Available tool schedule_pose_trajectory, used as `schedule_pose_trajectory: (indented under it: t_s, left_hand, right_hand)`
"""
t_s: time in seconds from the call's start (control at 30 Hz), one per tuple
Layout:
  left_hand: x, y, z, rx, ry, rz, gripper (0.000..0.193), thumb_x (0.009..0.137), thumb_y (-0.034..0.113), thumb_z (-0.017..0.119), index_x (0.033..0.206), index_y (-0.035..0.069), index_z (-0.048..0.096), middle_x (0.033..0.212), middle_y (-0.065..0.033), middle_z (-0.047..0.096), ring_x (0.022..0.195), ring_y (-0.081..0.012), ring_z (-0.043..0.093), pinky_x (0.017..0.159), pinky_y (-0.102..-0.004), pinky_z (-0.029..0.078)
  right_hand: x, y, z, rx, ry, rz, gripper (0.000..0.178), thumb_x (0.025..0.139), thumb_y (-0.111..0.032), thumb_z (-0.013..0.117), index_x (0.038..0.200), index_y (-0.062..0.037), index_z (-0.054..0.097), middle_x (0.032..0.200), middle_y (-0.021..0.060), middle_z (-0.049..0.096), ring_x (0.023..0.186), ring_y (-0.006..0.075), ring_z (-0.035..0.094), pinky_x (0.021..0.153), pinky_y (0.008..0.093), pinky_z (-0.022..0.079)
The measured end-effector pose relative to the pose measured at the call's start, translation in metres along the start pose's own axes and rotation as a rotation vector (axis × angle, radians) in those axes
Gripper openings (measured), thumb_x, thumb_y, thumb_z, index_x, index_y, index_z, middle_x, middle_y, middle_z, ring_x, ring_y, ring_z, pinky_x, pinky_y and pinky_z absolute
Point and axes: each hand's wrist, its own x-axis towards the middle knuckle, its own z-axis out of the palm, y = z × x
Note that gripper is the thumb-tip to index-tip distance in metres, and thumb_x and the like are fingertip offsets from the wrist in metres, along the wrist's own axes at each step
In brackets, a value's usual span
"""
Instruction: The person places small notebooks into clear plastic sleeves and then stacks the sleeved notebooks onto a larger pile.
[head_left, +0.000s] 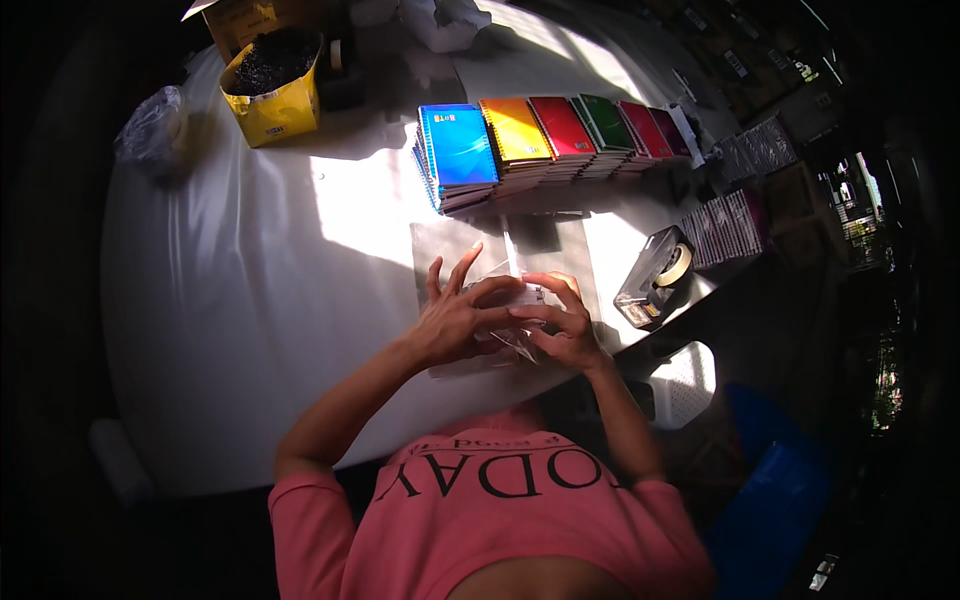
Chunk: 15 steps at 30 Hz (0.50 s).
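Both my hands meet over a grey sheet on the table, close to its front edge. Between them is a small packet with a white printed face and loose clear plastic wrap around it. The thumb and lower fingers of my left hand pinch its left side, while the other fingers stick up and apart. My right hand has curled fingers pressing the packet from the right. The fingers cover most of it, so what lies inside the plastic cannot be made out.
Beyond my hands stand stacks of spiral notebooks in blue, yellow, red, green and darker shades. A black tape dispenser sits at the right edge. Far left are a yellow box and a clear plastic bag.
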Motion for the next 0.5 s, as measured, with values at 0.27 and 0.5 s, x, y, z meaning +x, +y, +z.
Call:
schedule_pose_trajectory:
  t_s: [0.27, 0.5]
  left_hand:
    - [0.012, 0.006, 0.006, -0.227, 0.233, -0.019, 0.019, 0.066, 0.032, 0.079, 0.080, 0.020, 0.074, 0.125, 0.0001, 0.046, 0.133, -0.0278, 0.028, 0.104, -0.0549, 0.017]
    - [0.034, 0.003, 0.003, -0.415, 0.478, -0.282, 0.023, 0.060, 0.020, 0.085, 0.074, 0.009, 0.070, 0.115, -0.0084, 0.042, 0.090, -0.0185, 0.060, 0.074, -0.0313, 0.053]
  right_hand:
    - [-0.001, 0.012, 0.018, 0.864, 0.478, 0.295, 0.047, 0.067, -0.010, 0.081, 0.109, -0.0066, 0.061, 0.125, 0.0111, 0.048, 0.114, 0.0230, 0.047, 0.094, 0.0369, 0.038]
    - [-0.006, 0.011, 0.034, 0.608, 0.152, 0.474, 0.097, 0.060, -0.014, 0.086, 0.137, -0.0045, 0.027, 0.126, 0.0122, 0.043, 0.116, 0.0217, 0.045, 0.096, 0.0311, 0.038]
